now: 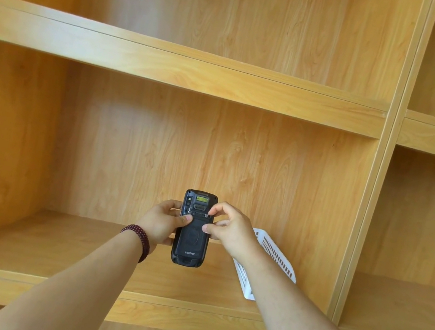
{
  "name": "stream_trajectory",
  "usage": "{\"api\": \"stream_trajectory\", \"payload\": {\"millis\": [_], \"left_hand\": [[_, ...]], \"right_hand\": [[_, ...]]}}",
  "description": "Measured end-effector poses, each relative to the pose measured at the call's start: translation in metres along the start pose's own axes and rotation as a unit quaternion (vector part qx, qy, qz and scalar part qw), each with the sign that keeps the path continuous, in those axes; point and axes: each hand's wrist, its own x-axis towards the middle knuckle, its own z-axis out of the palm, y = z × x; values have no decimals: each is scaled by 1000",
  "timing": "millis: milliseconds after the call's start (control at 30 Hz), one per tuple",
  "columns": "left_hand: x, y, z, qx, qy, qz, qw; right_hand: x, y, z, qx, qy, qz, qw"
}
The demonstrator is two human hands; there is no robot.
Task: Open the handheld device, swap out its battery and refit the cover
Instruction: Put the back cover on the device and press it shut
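Bright, even daylight on warm wood; sharp focus, bent at the edges.

A soft pale sheen is seen on the back panel (131,149) of the shelving, brightest at upper left, while the left side wall is left darker. Faint, diffuse shadows are cast beneath the upper shelf (169,69). Straight boards are bowed and slanted by the wide-angle lens, most strongly at the right upright (382,164). No motion blur is noted.

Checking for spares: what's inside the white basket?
Can't tell. The white basket sits on the shelf behind the right forearm; only its perforated wall shows, its inside is hidden.
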Motion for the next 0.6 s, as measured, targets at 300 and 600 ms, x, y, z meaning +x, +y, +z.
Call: {"api": "stream_trajectory", "payload": {"millis": [300,600], "left_hand": [[3,-6,2,8,8,-6,1000],[5,-5,3,5,4,-10,1000]], "right_hand": [[-7,4,8,27,26,48,998],[-7,6,6,25,21,44,999]]}}
